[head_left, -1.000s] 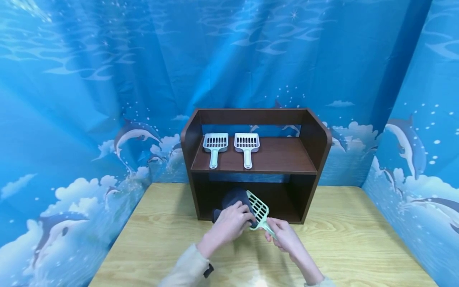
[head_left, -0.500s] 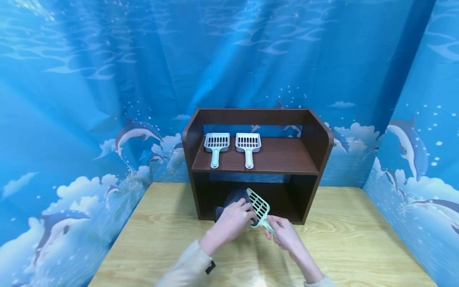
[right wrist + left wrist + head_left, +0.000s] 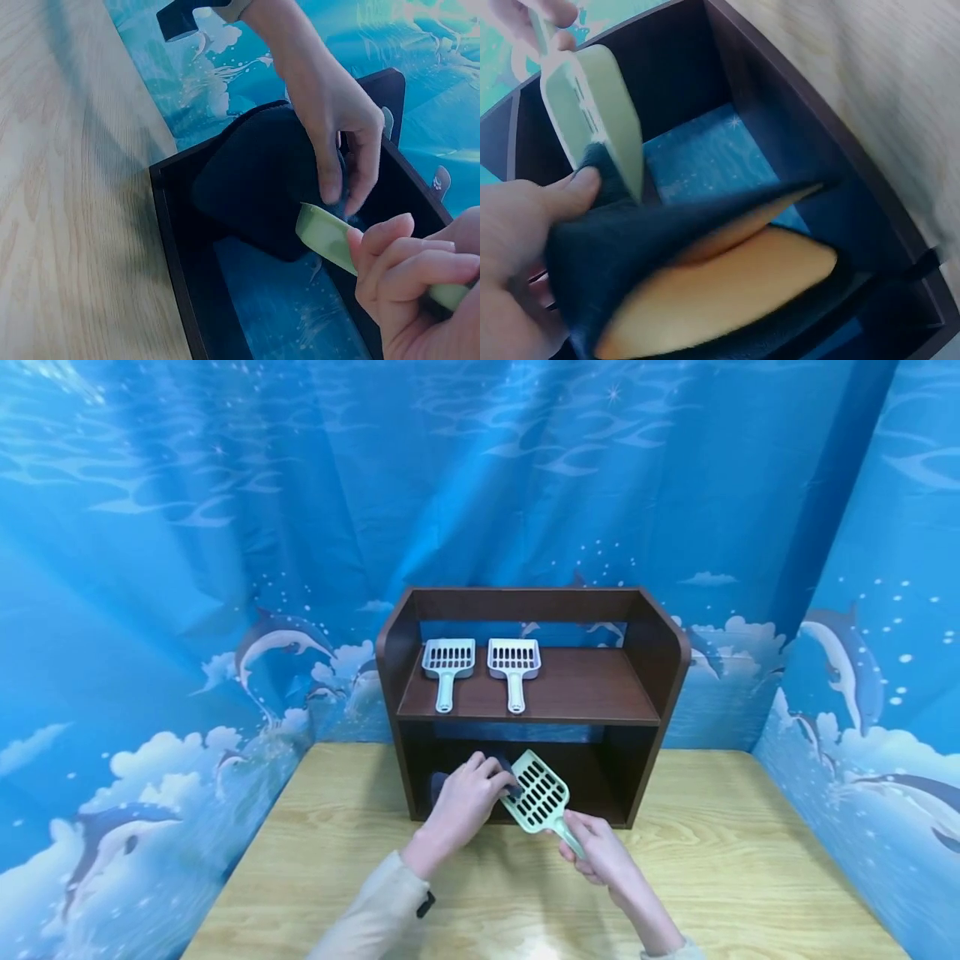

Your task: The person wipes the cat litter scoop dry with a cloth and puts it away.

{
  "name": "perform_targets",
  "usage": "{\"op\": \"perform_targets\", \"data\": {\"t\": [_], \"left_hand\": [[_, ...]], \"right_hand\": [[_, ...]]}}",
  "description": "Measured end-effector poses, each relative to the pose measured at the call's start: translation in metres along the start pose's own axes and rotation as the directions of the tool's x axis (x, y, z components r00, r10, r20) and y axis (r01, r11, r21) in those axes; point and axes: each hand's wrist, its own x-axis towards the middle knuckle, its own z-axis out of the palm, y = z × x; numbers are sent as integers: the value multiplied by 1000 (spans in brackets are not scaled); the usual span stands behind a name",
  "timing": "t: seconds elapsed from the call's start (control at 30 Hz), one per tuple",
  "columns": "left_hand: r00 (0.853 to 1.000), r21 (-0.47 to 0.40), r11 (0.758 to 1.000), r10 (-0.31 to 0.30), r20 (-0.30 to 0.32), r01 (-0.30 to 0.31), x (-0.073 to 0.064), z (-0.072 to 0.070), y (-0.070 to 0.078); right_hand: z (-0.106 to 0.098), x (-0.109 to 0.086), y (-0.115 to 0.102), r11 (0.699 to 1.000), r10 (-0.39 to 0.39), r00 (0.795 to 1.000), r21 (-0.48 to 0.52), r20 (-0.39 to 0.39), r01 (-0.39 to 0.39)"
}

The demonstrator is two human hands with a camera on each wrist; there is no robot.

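Observation:
A light green slotted litter scoop (image 3: 538, 793) is tilted in front of the shelf's lower compartment. My right hand (image 3: 600, 852) grips its handle, with the fingers curled round it in the right wrist view. My left hand (image 3: 467, 797) pinches a dark navy cloth (image 3: 251, 180) between thumb and fingers at the scoop's left edge. In the left wrist view the cloth folds open on an orange-yellow inner side (image 3: 735, 292), and its pinched corner lies against the scoop (image 3: 604, 97). Most of the cloth is hidden behind the left hand in the head view.
A dark brown two-level shelf (image 3: 645, 777) stands on the light wooden table (image 3: 720, 860). Two pale slotted scoops, a left scoop (image 3: 448, 658) and a right scoop (image 3: 514, 658), lie on its upper board. A blue dolphin-print curtain (image 3: 480, 485) hangs behind and beside the table.
My left hand has moved up and left with the cloth, uncovering more of the scoop. The scoop's slotted face has turned more toward the head camera; my right hand has barely moved.

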Motion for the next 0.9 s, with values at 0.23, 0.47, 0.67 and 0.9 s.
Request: {"op": "perform_targets", "data": {"t": [0.23, 0.47, 0.67, 0.9], "left_hand": [[977, 10, 992, -120, -174, 123, 5, 10, 10], [955, -6, 975, -221, -198, 224, 13, 7, 14], [975, 14, 987, -156, -158, 161, 6, 8, 18], [978, 12, 989, -145, -148, 148, 0, 10, 19]], "right_hand": [[18, -2, -2, 999, -19, 1000, -36, -3, 18], [20, -4, 1, 1000, -17, 1000, -11, -4, 17], [8, -3, -6, 999, -14, 998, 46, -68, 17], [8, -2, 0, 1000, -1, 996, 12, -91, 2]]}}
